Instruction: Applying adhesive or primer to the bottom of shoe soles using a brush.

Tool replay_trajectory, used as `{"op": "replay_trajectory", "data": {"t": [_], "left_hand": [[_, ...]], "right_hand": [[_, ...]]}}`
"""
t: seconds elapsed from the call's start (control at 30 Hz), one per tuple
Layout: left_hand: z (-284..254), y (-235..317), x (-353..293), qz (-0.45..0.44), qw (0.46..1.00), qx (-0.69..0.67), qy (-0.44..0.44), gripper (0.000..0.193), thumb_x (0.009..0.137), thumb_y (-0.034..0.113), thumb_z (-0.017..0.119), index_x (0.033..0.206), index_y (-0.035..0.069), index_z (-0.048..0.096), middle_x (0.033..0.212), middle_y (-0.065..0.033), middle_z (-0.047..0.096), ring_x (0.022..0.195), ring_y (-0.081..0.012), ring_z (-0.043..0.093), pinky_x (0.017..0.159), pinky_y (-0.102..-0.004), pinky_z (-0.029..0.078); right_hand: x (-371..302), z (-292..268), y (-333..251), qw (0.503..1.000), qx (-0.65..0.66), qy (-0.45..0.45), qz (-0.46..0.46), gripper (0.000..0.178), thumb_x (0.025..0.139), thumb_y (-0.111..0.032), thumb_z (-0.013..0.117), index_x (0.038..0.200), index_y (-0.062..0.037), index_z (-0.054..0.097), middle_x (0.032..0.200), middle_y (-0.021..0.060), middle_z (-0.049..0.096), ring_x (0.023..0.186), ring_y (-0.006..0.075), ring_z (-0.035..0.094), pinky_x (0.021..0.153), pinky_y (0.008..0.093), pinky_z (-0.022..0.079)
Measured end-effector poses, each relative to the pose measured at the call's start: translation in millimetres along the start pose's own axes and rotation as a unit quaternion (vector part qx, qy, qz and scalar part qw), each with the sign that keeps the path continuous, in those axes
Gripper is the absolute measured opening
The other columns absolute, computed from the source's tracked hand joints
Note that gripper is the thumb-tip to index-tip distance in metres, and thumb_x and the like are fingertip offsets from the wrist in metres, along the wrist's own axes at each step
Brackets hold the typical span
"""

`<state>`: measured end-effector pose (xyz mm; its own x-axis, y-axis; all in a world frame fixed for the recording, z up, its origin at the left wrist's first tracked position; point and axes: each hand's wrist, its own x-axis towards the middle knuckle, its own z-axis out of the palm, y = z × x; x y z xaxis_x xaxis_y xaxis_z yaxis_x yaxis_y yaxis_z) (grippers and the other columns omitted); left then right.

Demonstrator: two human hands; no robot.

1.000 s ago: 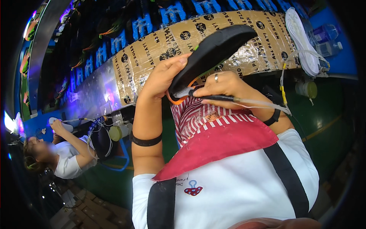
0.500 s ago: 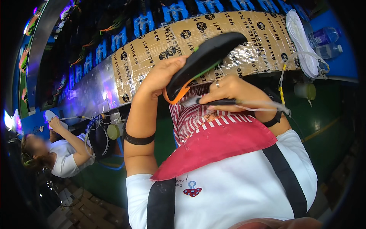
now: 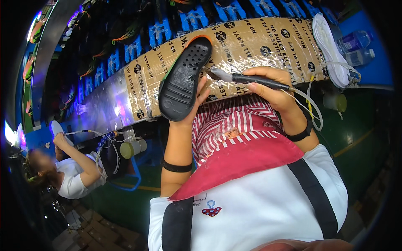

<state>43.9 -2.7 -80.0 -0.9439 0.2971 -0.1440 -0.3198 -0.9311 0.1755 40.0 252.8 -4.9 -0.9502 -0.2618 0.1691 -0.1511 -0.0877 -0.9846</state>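
A black shoe sole [image 3: 181, 85] with an orange and green rim rests on my left hand [image 3: 198, 102], which grips it from behind; most of those fingers are hidden. Its upturned face shows small holes at the far end, grooves nearer me and a wet shine. My right hand [image 3: 274, 85] is closed around the black handle of a brush [image 3: 255, 79], and a clear tube [image 3: 310, 100] runs from the handle's end. The brush's dark bristle tip is beside the sole's right edge; whether they touch I cannot tell.
Below my hands lies a bench covered with printed brown cardboard [image 3: 144, 75]. A white sole [image 3: 331, 50] and plastic bottles [image 3: 358, 48] are at its right end. Beyond runs a row of blue holders [image 3: 194, 19]. At left, another person [image 3: 77, 171] holds a white sole.
The sole has been turned so its perforated face shows and its orange end points away from me. My right hand has moved up and right, bringing the brush to the sole's edge.
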Motion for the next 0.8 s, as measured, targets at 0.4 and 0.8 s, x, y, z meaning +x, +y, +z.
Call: {"op": "replay_trajectory", "data": {"t": [0.4,0.8], "left_hand": [[6.5,-47.1,-14.0,-0.062,0.998,-0.012,0.0,0.075,0.084,0.059,0.03,0.134,0.002,0.031,0.126,-0.0288,0.041,0.106,-0.0417,0.05,0.081,-0.0521,0.048],[5.2,-79.4,-16.6,-0.055,0.988,0.028,0.141,0.069,0.084,0.058,0.03,0.13,0.007,0.04,0.123,-0.0154,0.05,0.105,-0.0325,0.054,0.092,-0.0437,0.043]], "right_hand": [[3.0,11.4,-3.6,0.997,-0.025,0.061,0.043,0.019,0.077,-0.005,0.064,0.095,0.0029,0.062,0.078,0.0029,0.062,0.065,0.0042,0.054,0.058,0.0178,0.042],[40.6,35.1,10.9,0.94,-0.247,0.17,-0.161,0.021,0.074,-0.01,0.066,0.092,-0.0014,0.061,0.069,0.0121,0.061,0.06,0.0211,0.061,0.054,0.0285,0.046]]}}
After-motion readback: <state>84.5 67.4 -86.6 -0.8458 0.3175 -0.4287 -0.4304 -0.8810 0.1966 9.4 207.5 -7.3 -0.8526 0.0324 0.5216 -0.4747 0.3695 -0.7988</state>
